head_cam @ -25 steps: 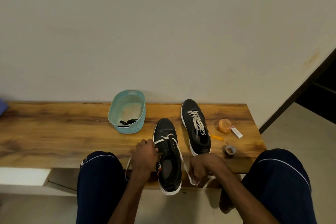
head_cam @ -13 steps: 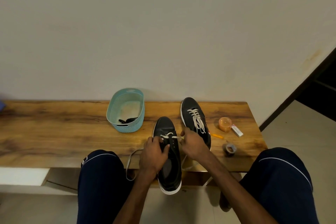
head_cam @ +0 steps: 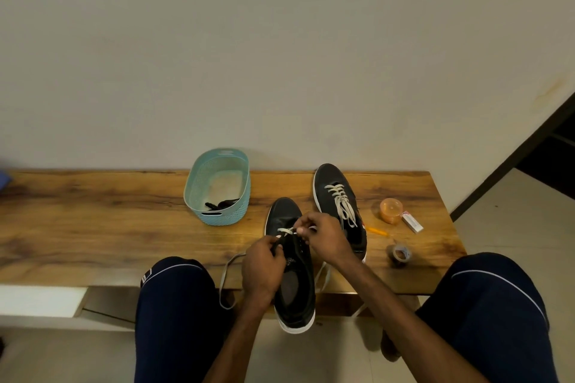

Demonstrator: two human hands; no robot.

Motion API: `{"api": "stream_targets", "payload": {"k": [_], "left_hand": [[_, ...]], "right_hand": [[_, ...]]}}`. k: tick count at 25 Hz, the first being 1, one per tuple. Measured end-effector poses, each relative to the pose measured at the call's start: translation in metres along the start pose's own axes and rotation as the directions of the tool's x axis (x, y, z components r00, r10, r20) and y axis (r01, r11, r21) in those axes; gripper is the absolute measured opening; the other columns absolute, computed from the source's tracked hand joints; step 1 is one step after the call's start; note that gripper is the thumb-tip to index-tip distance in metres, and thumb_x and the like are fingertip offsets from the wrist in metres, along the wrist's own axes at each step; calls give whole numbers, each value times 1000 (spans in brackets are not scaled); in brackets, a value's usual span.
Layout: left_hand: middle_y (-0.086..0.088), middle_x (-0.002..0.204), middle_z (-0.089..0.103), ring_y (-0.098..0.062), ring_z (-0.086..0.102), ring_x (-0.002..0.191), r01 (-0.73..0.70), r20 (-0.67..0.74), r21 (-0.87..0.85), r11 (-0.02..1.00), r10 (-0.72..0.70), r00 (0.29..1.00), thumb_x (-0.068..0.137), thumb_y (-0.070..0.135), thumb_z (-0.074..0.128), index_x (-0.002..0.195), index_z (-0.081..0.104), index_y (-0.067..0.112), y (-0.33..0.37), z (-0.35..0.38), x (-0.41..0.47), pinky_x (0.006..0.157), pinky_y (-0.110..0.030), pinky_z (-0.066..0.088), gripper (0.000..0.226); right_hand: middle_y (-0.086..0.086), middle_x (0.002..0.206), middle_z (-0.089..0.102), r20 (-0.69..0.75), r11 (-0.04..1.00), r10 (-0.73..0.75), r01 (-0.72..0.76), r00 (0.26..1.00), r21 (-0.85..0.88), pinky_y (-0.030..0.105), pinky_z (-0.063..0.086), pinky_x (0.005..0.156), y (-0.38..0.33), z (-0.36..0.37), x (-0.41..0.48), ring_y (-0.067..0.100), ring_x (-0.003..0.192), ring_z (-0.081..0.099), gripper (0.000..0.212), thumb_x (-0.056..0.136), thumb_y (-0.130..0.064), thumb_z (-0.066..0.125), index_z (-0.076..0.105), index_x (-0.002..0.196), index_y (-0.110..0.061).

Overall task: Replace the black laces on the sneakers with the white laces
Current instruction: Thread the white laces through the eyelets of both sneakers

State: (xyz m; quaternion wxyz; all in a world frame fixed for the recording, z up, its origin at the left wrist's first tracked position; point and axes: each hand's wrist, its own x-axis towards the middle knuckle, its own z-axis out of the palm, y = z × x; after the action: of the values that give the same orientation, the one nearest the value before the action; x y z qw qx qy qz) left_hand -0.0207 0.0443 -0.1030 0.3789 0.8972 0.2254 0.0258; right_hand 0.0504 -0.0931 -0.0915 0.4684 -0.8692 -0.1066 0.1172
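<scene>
Smooth black sneaker (head_cam: 284,214) on grained wooden bench (head_cam: 93,221). Curled left hand (head_cam: 263,270) grips its upper; right hand (head_cam: 326,238) pinches flat white lace (head_cam: 286,231).

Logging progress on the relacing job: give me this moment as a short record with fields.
near sneaker: on bench edge, heel overhanging; white lace across front eyelets only
far sneaker: on bench, laced in white
left hand: holds near sneaker at its eyelets
right hand: pinches white lace
black laces: in basket
</scene>
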Motion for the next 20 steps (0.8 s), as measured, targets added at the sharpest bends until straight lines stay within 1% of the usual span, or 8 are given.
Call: {"api": "stream_targets", "payload": {"k": [3,6,8,10,14,16,18,20], "left_hand": [[2,100,75,-13,67,91,69,23,-109,992,-66,998,92,16,61,112,73,18,-6,-2,6,75,-28,50,23],[9,87,72,-8,66,84,100,60,-173,980,-91,994,92,14,61,107,75,19,-10,-2,8,67,-24,45,21],[10,87,71,-7,65,84,102,61,-184,978,-92,994,93,14,60,107,75,21,-9,-2,7,64,-20,42,21],[9,88,72,-6,64,83,107,53,-184,977,-99,994,93,16,60,107,75,23,-8,-1,6,62,-18,40,21],[7,93,74,-7,65,84,111,34,-187,976,-107,994,93,21,61,107,75,23,-8,2,5,69,-24,45,20],[6,86,73,-9,65,80,110,35,-232,966,-105,994,98,29,55,98,75,23,-11,4,5,69,-27,45,21],[5,84,72,-11,64,81,117,39,-284,952,-110,993,102,29,50,93,74,22,-15,7,6,67,-27,44,27],[5,92,71,-11,65,89,126,28,-309,943,-124,992,97,22,58,97,73,21,-18,12,9,70,-25,45,14]], "right_hand": [[-4,87,70,31,999,-7,6,1000,33,36,60,78,1,17,1,8,82,67,17,87,1,68,71,92,-16],[-8,81,70,-39,999,8,-7,999,35,30,56,79,4,29,2,2,80,66,25,83,-5,74,60,91,-24],[-9,82,68,-105,999,32,-30,994,14,29,55,76,5,36,0,3,81,65,26,83,-13,76,55,90,-26],[-10,84,66,-156,1000,18,-19,988,-6,31,55,76,5,43,-2,5,83,65,26,85,-14,75,52,89,-26],[-10,84,63,-191,998,17,-30,982,-64,36,56,72,10,52,-4,8,83,64,30,86,-18,73,47,86,-33],[-11,84,63,-199,999,20,-29,980,-45,36,56,72,13,54,-4,8,83,64,29,85,-18,73,49,87,-33],[-11,85,65,-193,1000,17,-14,981,15,31,56,76,15,53,-3,6,85,64,25,84,-13,75,54,88,-27],[-11,86,66,-172,999,12,-3,985,50,28,55,77,17,50,-2,4,85,65,22,86,-8,72,58,87,-25]]}}
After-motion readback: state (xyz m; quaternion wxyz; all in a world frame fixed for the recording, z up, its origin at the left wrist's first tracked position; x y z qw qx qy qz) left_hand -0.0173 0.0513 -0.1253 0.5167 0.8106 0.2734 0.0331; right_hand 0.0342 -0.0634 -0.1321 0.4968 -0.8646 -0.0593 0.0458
